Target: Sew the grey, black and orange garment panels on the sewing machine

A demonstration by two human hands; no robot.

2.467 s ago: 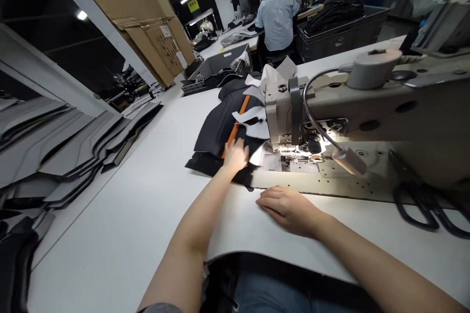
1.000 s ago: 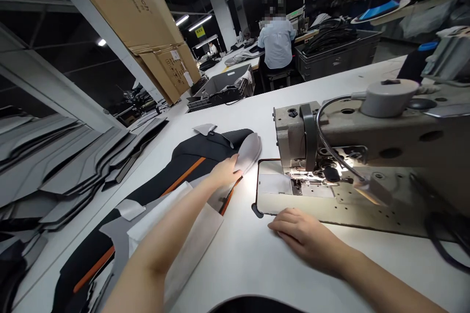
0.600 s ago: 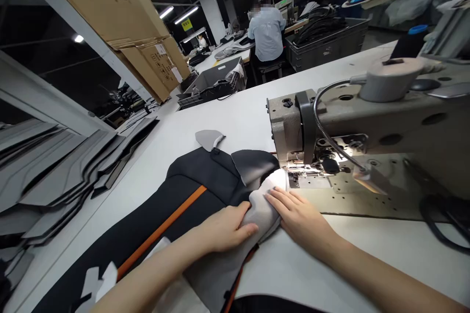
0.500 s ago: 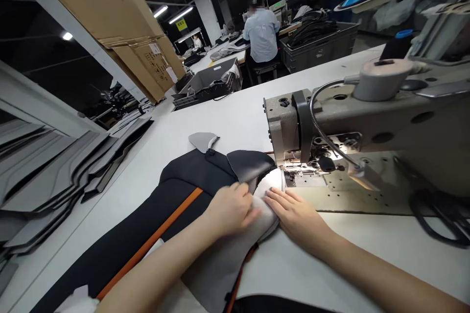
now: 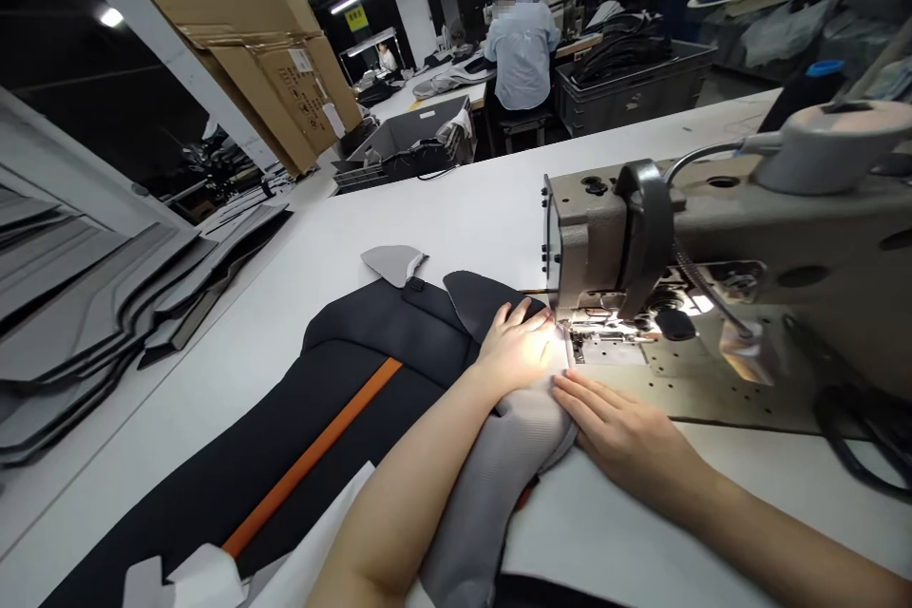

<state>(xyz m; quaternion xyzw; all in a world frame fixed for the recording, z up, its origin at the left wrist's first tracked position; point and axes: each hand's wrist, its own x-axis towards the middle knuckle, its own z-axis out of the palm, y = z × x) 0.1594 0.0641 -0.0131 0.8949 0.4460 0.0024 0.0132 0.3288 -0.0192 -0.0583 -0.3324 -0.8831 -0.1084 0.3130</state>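
Observation:
A black fabric piece with an orange stripe (image 5: 328,451) and a grey mesh underside lies on the white table. Its grey mesh part (image 5: 491,484) runs up to the needle area of the sewing machine (image 5: 591,256), where the lamp lights it. My left hand (image 5: 517,347) presses on the fabric beside the presser foot, fingers spread. On the near side of the needle, my right hand (image 5: 631,432) rests flat with fingers stretched along the edge of the grey mesh. The fabric's edge under the left palm is hidden.
Black scissors (image 5: 855,446) lie at the right by the machine. Stacked grey panels (image 5: 142,304) cover the table's left side. Beyond the table stand a grey crate (image 5: 427,128), a cardboard box (image 5: 299,100) and a seated co-worker (image 5: 523,52).
My left hand has moved forward and right, from a curled pose over the fabric to spread fingers beside the needle. My right hand keeps its place by the fabric edge. The view has shifted slightly.

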